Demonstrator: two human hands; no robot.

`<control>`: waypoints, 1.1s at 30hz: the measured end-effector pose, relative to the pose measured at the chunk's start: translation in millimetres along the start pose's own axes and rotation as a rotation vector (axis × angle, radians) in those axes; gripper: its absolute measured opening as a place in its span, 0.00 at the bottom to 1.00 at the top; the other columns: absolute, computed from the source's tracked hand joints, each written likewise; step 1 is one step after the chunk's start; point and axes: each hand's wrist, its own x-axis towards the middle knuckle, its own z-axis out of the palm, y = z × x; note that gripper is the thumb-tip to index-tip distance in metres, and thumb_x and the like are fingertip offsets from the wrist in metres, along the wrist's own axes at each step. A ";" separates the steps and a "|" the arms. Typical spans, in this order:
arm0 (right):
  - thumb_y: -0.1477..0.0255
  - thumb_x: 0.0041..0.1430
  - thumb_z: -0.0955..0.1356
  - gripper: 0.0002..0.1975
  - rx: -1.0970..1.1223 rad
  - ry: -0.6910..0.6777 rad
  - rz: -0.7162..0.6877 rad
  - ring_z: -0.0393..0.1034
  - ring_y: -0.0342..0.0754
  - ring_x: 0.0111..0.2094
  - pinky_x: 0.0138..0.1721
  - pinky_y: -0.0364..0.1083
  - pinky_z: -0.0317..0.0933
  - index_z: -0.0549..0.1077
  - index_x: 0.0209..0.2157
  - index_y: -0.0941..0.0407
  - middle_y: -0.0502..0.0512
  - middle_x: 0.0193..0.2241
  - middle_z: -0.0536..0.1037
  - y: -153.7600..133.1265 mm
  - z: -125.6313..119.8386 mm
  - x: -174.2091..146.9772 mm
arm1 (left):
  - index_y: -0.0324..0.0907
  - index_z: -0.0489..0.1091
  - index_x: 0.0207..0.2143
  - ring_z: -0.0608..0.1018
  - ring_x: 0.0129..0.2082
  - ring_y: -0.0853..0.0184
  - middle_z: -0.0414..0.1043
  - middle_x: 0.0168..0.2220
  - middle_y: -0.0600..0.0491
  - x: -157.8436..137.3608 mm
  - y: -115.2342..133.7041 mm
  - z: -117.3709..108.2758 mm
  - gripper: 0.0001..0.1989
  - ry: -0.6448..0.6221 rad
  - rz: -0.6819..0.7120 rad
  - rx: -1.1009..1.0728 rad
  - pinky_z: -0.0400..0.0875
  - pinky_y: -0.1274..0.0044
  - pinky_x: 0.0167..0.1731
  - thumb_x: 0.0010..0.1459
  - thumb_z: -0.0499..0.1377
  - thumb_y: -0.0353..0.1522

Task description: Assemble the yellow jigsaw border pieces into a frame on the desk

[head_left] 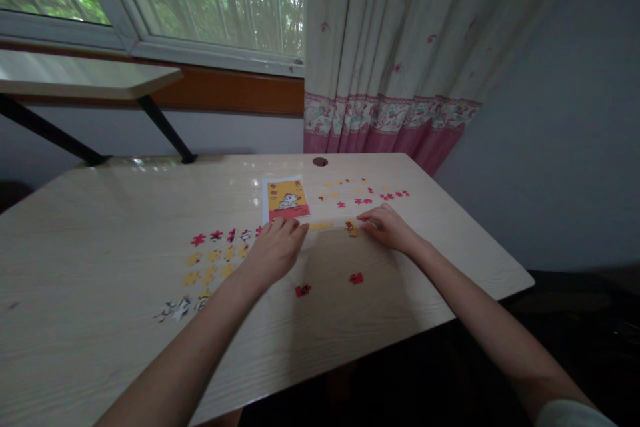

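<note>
In the head view, my left hand (280, 247) is over the table at the lower edge of a picture card (290, 200) showing a white cartoon animal on yellow and red. Its fingers are bent together, and what lies under them is hidden. A strip of yellow jigsaw pieces (321, 225) lies beside my left thumb. My right hand (387, 227) pinches a small yellow jigsaw piece (373, 223), partly covered by the fingers. Just left of those fingertips is a yellow piece with a dark-red mark (351, 228). Two red pieces, one left (303, 290) and one right (356, 278), lie nearer me.
Rows of red, yellow and white pieces (210, 257) lie left of my left forearm. More loose red and yellow pieces (367, 201) are spread beyond my right hand. A raised shelf (90, 77) stands at the back left, and a curtain (385, 80) hangs behind the table (125, 213).
</note>
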 end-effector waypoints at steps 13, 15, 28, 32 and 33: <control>0.67 0.56 0.68 0.12 0.077 -0.040 0.069 0.69 0.48 0.38 0.42 0.48 0.59 0.75 0.40 0.57 0.57 0.35 0.77 35.3 -28.7 -7.6 | 0.40 0.66 0.49 0.67 0.42 0.57 0.68 0.45 0.46 1.1 -0.5 -1.6 0.14 -0.008 -0.013 -0.008 0.62 0.69 0.38 0.65 0.46 0.31; 0.65 0.55 0.68 0.13 0.103 -0.078 0.121 0.68 0.46 0.33 0.37 0.46 0.59 0.75 0.40 0.57 0.56 0.33 0.76 44.9 -32.1 -11.1 | 0.40 0.66 0.49 0.67 0.43 0.57 0.68 0.45 0.46 1.1 -0.7 -2.6 0.15 -0.004 -0.019 -0.014 0.62 0.69 0.38 0.65 0.46 0.32; 0.65 0.58 0.64 0.13 0.201 -0.168 0.234 0.67 0.46 0.30 0.32 0.44 0.59 0.76 0.36 0.58 0.57 0.31 0.77 51.5 -35.2 -14.7 | 0.38 0.65 0.52 0.66 0.44 0.56 0.69 0.45 0.45 0.0 -1.6 -4.4 0.17 -0.018 -0.026 -0.041 0.62 0.67 0.39 0.64 0.46 0.32; 0.64 0.57 0.65 0.14 0.194 -0.175 0.283 0.66 0.45 0.28 0.30 0.44 0.58 0.76 0.34 0.59 0.56 0.28 0.76 55.5 -40.3 -17.5 | 0.38 0.65 0.52 0.66 0.44 0.55 0.69 0.45 0.44 -0.3 -2.6 -2.8 0.17 -0.012 -0.023 -0.054 0.63 0.67 0.39 0.64 0.47 0.32; 0.63 0.56 0.65 0.14 0.202 -0.180 0.278 0.66 0.45 0.27 0.30 0.44 0.58 0.76 0.34 0.59 0.55 0.27 0.76 54.4 -40.5 -17.5 | 0.38 0.65 0.52 0.66 0.44 0.55 0.69 0.45 0.44 -0.4 -2.9 -2.4 0.17 -0.010 -0.021 -0.055 0.63 0.66 0.39 0.63 0.47 0.32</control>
